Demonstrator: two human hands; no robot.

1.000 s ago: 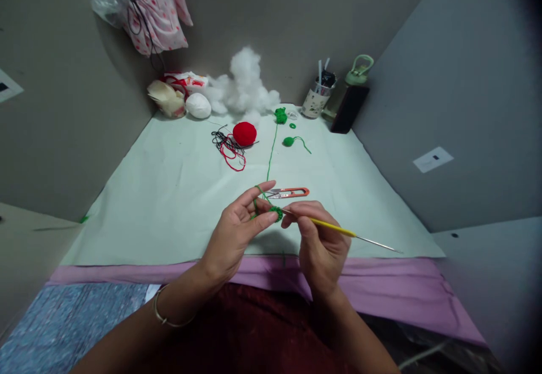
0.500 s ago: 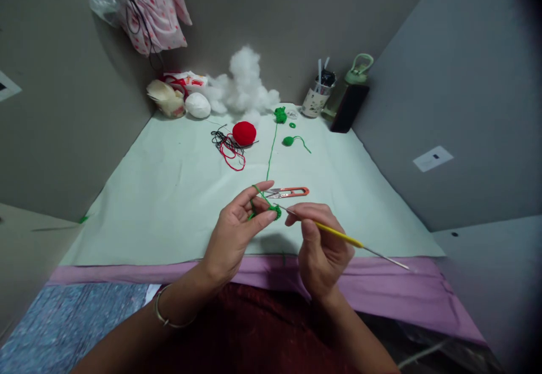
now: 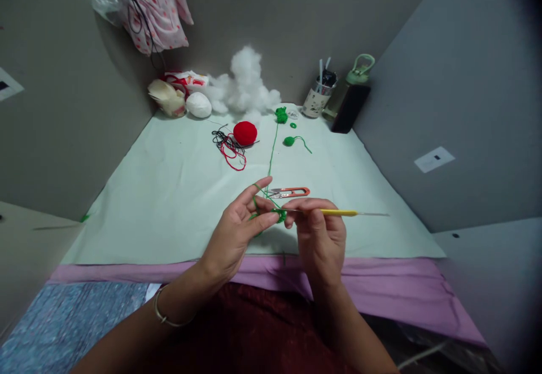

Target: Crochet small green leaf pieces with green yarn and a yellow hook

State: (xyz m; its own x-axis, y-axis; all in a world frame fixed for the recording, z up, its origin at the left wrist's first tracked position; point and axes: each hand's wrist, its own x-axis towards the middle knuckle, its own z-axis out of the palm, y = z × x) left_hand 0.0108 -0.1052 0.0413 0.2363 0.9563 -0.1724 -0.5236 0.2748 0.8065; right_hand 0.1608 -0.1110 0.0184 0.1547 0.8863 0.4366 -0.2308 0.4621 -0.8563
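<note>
Between thumb and fingers, my left hand [image 3: 239, 218] pinches a small piece of green crochet [image 3: 281, 214]. Green yarn [image 3: 271, 156] loops over its raised index finger and runs back to a green yarn bundle [image 3: 281, 115]. My right hand [image 3: 320, 235] grips a crochet hook [image 3: 339, 212] with a yellow handle, held nearly level. The hook's tip reaches the green piece, though the fingers partly hide the contact. Just beyond the hands lie thread snips [image 3: 292, 192] with an orange handle.
A red ball [image 3: 245, 133] sits beside tangled black and red yarn [image 3: 228, 148]. White stuffing [image 3: 249, 88] is heaped at the back wall. A small green ball with a tail [image 3: 289, 141], a pen cup [image 3: 315, 100] and a bottle [image 3: 351, 94] stand or lie toward the right.
The crochet hook has swung from slanting down rightward to nearly level, and its tip has come to the green piece. My right hand has shifted slightly left.
</note>
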